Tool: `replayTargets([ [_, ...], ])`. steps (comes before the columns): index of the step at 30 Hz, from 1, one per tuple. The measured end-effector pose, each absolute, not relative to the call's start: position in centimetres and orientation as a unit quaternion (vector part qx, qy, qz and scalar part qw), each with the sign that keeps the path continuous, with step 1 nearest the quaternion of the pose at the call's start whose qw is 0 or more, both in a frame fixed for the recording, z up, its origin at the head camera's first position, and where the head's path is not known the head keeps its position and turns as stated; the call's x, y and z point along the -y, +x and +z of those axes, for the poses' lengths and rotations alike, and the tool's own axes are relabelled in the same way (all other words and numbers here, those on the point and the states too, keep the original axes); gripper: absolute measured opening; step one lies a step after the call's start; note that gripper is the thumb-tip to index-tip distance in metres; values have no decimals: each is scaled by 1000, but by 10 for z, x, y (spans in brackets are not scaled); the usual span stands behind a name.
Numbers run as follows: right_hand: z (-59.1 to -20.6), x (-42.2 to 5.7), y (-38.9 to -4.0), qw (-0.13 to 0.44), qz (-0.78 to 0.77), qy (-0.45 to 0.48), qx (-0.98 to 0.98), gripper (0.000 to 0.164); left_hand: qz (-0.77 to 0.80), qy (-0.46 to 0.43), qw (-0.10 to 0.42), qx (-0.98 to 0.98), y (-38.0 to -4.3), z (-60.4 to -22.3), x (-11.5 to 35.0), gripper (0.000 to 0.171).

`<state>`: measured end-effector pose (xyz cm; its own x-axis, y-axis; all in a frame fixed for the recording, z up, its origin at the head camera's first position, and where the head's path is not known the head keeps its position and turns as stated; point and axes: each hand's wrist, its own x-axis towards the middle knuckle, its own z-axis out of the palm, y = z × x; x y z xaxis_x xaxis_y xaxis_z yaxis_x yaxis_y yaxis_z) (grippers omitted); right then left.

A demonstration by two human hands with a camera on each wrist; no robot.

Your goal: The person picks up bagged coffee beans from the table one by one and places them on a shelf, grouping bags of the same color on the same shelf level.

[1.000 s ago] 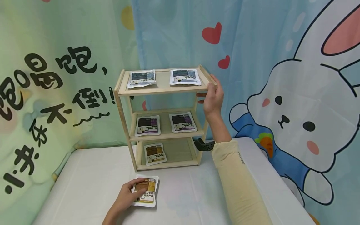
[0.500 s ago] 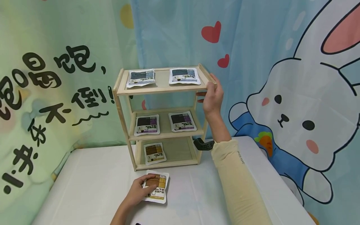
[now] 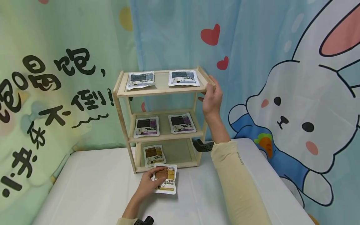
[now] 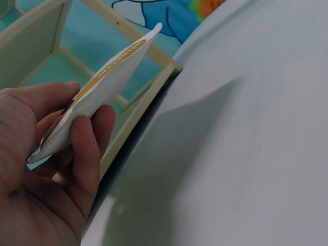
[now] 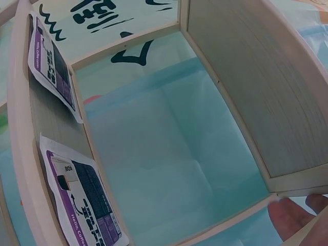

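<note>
My left hand [image 3: 150,182] pinches a white sachet with a brown and yellow label [image 3: 166,178], thumb on one face and fingers behind. In the left wrist view the sachet [image 4: 100,92] is tilted above the white table, casting a shadow. It overlaps the front edge of the wooden shelf's bottom tier in the head view. My right hand [image 3: 212,100] grips the top right corner of the three-tier wooden shelf [image 3: 157,91]. One matching brown and yellow sachet [image 3: 154,155] lies at the left of the bottom tier.
Two blue-labelled sachets [image 3: 183,78] lie on the top tier. Two purple-labelled sachets [image 3: 182,123] rest on the middle one. The shelf stands at the back of the white table [image 3: 92,187], before a printed curtain [image 3: 174,37].
My left hand has carried the brown and yellow sachet rightward and toward the shelf. The right hand keeps its grip on the shelf corner.
</note>
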<state>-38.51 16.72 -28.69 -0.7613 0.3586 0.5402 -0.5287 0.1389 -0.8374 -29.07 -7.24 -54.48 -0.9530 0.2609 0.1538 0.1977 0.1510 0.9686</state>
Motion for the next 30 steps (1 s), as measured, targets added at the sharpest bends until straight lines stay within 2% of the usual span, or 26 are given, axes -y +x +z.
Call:
replayTargets([
  [7, -287, -168, -386, 350, 638, 51, 684, 51, 641, 134, 5, -756, -304, -537, 55, 39],
  [10, -287, -167, -387, 354, 636, 54, 684, 51, 646, 125, -3, -753, -317, -545, 49, 40],
  [16, -287, -165, -388, 342, 646, 50, 681, 51, 630, 125, -13, -766, -330, -538, 39, 40],
  [30, -288, -166, -389, 353, 651, 55, 670, 52, 631, 131, 6, -765, -359, -526, 19, 44],
])
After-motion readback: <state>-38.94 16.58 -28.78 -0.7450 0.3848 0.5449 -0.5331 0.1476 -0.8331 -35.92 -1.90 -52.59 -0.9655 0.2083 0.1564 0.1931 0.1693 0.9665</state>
